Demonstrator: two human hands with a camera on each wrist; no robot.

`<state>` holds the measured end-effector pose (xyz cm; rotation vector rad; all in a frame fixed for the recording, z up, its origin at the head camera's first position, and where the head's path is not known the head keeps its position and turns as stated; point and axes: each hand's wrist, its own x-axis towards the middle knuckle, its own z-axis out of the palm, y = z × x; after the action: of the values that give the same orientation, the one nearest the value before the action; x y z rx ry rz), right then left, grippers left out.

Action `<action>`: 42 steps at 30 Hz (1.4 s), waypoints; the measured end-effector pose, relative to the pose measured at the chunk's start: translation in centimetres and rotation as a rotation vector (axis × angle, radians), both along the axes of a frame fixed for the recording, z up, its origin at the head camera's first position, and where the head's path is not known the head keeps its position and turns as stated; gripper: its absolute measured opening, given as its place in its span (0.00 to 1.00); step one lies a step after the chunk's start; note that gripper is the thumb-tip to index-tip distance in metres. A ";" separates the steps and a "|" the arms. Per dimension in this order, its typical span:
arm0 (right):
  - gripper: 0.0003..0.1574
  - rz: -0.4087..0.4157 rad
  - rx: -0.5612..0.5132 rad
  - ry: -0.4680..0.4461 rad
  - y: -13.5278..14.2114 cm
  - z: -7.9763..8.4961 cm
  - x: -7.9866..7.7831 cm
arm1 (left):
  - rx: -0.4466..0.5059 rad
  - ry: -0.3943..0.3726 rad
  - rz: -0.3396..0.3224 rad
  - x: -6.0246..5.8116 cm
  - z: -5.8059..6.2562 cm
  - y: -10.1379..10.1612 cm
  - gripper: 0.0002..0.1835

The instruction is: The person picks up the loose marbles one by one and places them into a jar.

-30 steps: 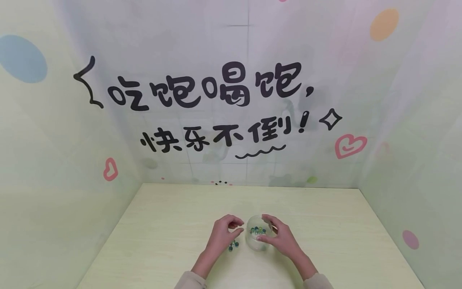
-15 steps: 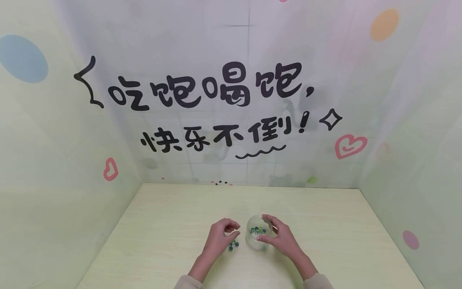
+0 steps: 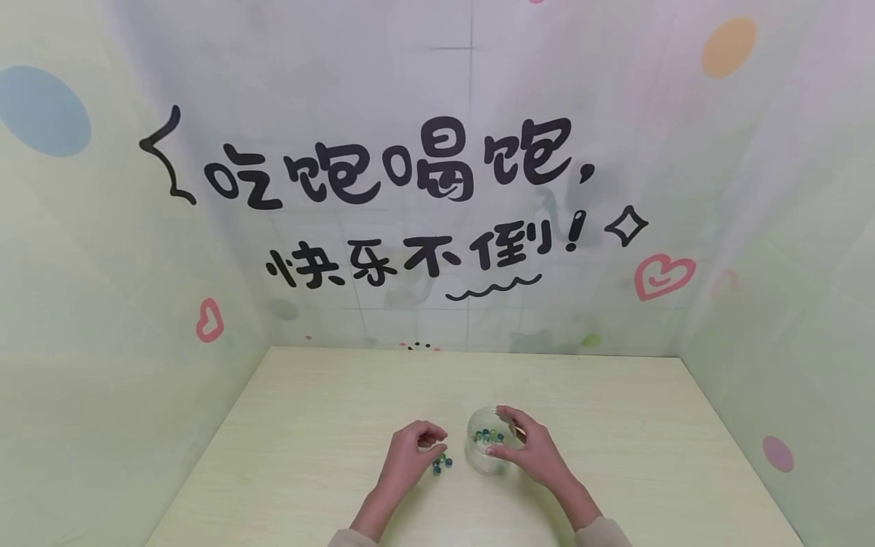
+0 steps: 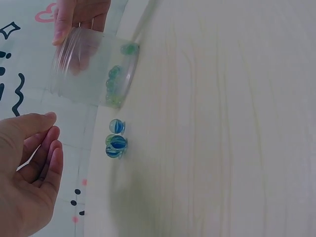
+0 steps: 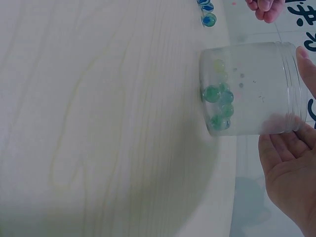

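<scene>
A clear plastic jar (image 3: 481,460) stands upright on the table with several green and blue glass marbles (image 5: 211,93) at its bottom. My right hand (image 3: 533,448) grips it from the right near the rim, fingers behind and thumb in front. To the jar's left lies a small cluster of loose marbles (image 4: 117,143), blue-striped and greenish. Above and slightly left of them hovers my left hand (image 3: 410,453), with fingers bent and thumb close to the index fingertip. Nothing shows between those fingertips in the left wrist view.
The pale wood-grain table (image 3: 307,425) is bounded by a back curtain (image 3: 383,319) with black lettering and by side curtains. Light sleeves (image 3: 601,532) come in at the front edge.
My left hand has drawn away from the jar, moving left and slightly nearer, over toward the loose marbles. My right hand and the jar have stayed in place.
</scene>
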<state>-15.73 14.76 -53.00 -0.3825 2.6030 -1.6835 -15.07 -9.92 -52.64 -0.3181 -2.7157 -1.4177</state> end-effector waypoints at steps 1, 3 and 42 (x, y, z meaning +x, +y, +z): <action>0.43 0.000 0.001 0.000 0.0 0.0 0.0 | 0.003 -0.004 0.002 0.0 -0.1 -0.1 0.07; 0.43 0.001 0.002 0.000 0.0 0.0 0.0 | 0.004 -0.009 0.008 0.1 -0.3 -0.1 0.07; 0.44 -0.016 -0.012 -0.013 -0.2 -0.1 0.0 | 0.023 -0.063 0.008 2.3 -2.9 -1.3 0.08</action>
<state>-15.74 14.60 -53.14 -0.3513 2.5953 -1.7009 -12.77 -11.23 -55.53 -0.2662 -2.7437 -1.4808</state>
